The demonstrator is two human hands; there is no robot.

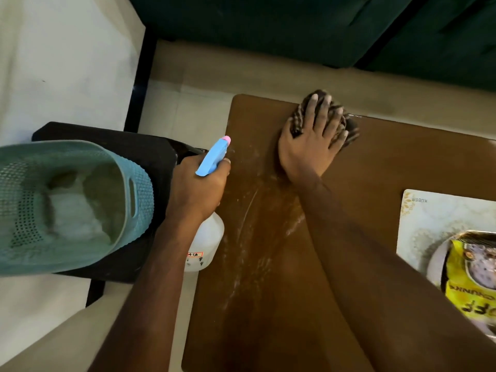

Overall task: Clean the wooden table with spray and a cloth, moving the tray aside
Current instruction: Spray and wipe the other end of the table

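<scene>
My right hand (pixel 311 140) presses flat on a dark striped cloth (pixel 349 130) near the far left corner of the brown wooden table (pixel 375 170). Wet streaks and white foam run down the table's left side. My left hand (pixel 198 189) grips a spray bottle (pixel 206 237) with a blue trigger head and white body, held just off the table's left edge. A pale patterned tray (pixel 421 224) lies on the table at the right edge of the view, carrying a bowl and a yellow packet (pixel 467 291).
A teal perforated basket (pixel 80 205) with white cloth inside sits on a black stool (pixel 150 157) to the left of the table. A dark green sofa (pixel 295 28) stands beyond the table. Pale tiled floor lies between them.
</scene>
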